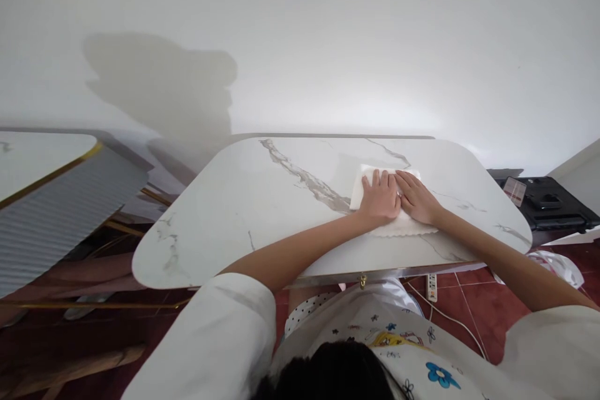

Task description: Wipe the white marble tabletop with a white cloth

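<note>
Left hand (379, 199) and right hand (417, 199) are lying flat on a white cloth (404, 226)

The left hand is opening out palm down, its fingers spreading a little and pointing away from the body. The right hand, just beside it, is also lying open and palm down, its fingers slanting toward the left hand. The 2 hands are nearly meeting at the thumbs; whether they are touching is hard to tell. Neither is gripping; both are covering the middle of the cloth, which is showing beyond the left fingertips and, with a scalloped edge, on the near side of the right hand.

Under the cloth and the hands, a white table (225, 219) with rounded corners is stretching out to both sides. A grey-brown vein (309, 181) is running across it, left of the left hand. A small brass-coloured fitting (362, 282) is showing at the table's near edge, below the left hand.

Beyond both hands, a pale wall (375, 44) is rising, and a shadow (159, 75) is falling on it to their left. Well to the left of the left hand, another white tabletop (42, 159) is standing. To the right of the right hand, a black case (562, 203) is sitting past the table. Nearer the body, below the right hand, a power strip (432, 288) is lying low on the red floor (487, 300).
</note>
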The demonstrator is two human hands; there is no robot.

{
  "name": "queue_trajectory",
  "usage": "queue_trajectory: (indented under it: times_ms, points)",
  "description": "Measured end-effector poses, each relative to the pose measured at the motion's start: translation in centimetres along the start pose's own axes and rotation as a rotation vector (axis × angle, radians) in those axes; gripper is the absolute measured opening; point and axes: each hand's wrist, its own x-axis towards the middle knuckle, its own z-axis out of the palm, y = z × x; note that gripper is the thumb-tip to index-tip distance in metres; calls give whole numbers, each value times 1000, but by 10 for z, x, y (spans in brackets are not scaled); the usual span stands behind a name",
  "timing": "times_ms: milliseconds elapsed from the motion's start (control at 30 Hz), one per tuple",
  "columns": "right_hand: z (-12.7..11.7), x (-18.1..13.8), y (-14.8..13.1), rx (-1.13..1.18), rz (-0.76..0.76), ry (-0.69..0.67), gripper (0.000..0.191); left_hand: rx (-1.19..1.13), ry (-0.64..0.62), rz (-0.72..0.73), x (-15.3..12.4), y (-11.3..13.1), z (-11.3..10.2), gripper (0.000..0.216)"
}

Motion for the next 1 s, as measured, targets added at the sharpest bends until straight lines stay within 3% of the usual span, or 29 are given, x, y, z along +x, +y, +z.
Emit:
queue_trajectory:
  times_ms: [233,467,633,767,900,1000]
  points:
    - [11,63,51,22,-57,2,54,7,76,-85,62,-21,13,45]
    - [25,120,81,-5,-94,21,52,-16,114,-140,109,-49,21,43]
    - [27,133,90,-12,37,15,51,-35,107,-157,127,-61,23,41]
    - [27,132,91,-2,37,-6,53,-53,84,-101,130,-71,16,35]
    - [27,134,92,41,57,-31,59,-39,142,-71,132,-82,16,34]
    - [26,139,90,73,154,-89,59,-15,165,-65,135,-86,23,37]
